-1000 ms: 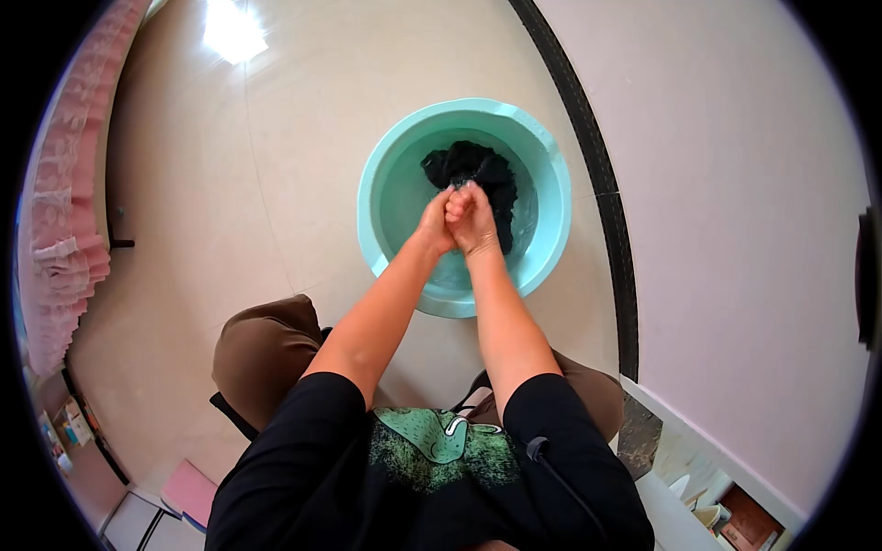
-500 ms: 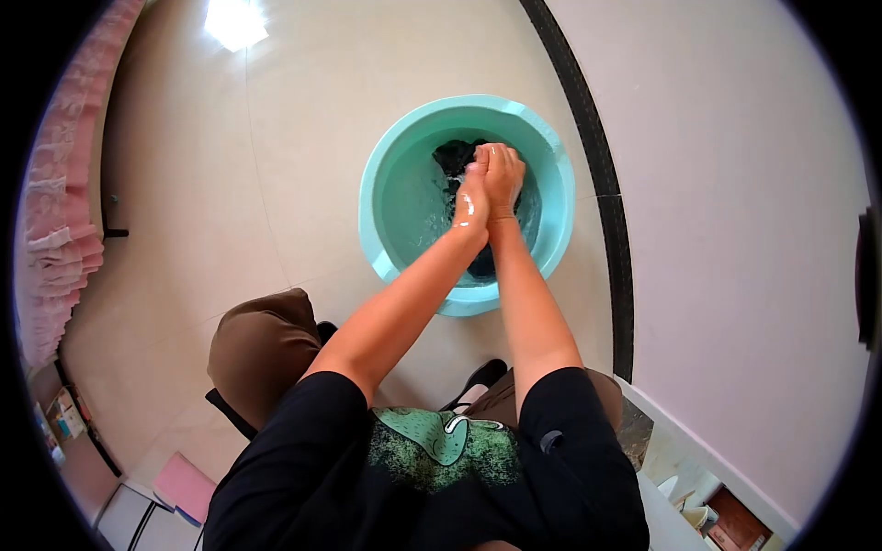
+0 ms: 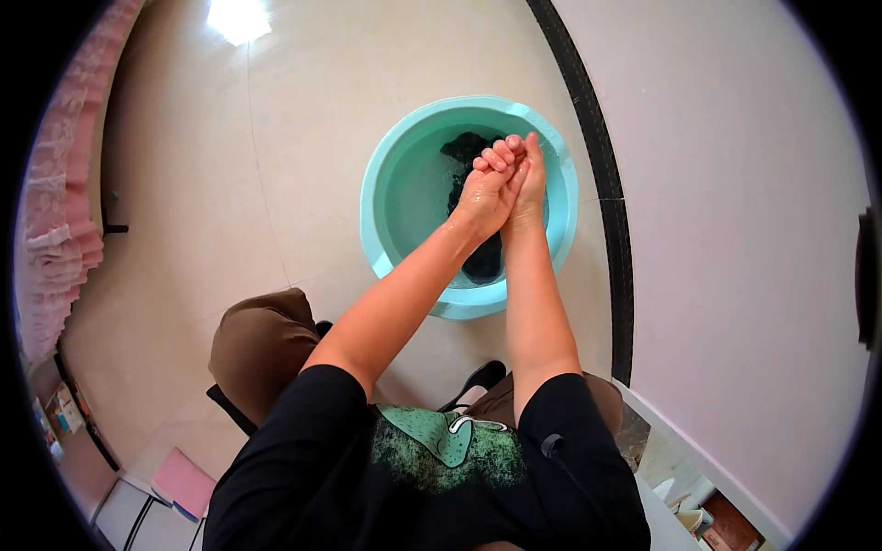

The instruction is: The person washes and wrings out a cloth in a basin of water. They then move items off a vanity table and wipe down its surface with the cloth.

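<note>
A round turquoise basin (image 3: 377,216) holds water with a dark cloth (image 3: 482,264) lying in it. Over the basin, my left hand (image 3: 487,195) and my right hand (image 3: 526,197) are pressed together, both wet. Curled fingers with their tips showing lie at the top of the clasp, and the right thumb points up beside them. Whatever may be between the palms is hidden. The dark cloth shows beyond the hands and below the wrists, partly covered by them.
Beige floor tiles (image 3: 312,110) surround the basin. A dark border strip (image 3: 611,239) runs along the pale wall (image 3: 735,211) on the right. A pink ruffled cloth (image 3: 60,220) hangs at the left. My bent knee (image 3: 262,340) is nearby.
My clasped hands have shifted slightly right and turned, so curled fingertips now show and the right thumb stands up. More of the dark cloth is visible below the wrists.
</note>
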Demonstrator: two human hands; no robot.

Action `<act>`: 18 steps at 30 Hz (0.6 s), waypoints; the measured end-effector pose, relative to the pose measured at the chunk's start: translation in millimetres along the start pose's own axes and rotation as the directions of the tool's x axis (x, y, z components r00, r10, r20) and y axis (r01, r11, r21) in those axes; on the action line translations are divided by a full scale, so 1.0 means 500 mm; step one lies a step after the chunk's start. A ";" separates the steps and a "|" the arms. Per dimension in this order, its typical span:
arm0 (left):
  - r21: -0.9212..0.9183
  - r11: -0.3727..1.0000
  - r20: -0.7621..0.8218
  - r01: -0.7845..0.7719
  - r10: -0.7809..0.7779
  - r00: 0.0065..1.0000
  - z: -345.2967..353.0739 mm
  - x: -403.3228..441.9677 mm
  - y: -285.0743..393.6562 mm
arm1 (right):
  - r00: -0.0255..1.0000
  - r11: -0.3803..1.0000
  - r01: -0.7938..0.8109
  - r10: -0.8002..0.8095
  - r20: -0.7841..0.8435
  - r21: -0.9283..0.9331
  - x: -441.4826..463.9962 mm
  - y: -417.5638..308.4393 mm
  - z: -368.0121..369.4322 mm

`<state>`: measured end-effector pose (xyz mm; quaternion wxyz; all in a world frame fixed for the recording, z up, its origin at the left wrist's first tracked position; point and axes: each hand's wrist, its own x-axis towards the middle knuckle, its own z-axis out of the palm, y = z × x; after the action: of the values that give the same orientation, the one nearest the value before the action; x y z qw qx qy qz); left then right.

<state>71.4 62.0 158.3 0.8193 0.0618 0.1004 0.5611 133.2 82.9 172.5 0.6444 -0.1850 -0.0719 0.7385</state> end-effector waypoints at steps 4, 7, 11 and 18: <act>0.223 0.973 -0.057 -0.053 0.068 0.996 0.013 -0.017 0.008 | 0.970 0.957 0.024 -0.092 -0.224 -0.290 -0.007 0.011 0.012; 0.446 0.894 -0.078 -0.040 0.084 0.993 -0.031 -0.012 0.002 | 0.910 0.915 -0.002 -0.166 -0.381 -0.403 -0.011 0.033 0.016; 0.929 0.013 0.352 -0.371 0.284 0.892 -0.081 -0.012 0.036 | 0.803 0.207 0.008 -0.584 -0.117 -0.978 0.015 0.054 -0.147; 0.917 0.204 -0.397 0.343 0.403 0.824 -0.217 -0.037 0.021 | 0.647 -0.446 -0.353 -0.751 0.130 -0.822 -0.045 0.072 -0.216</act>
<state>30.3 47.3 56.9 0.5071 0.3972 0.6669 0.3747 141.7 40.6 64.7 0.3157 -0.8315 -0.4569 0.0162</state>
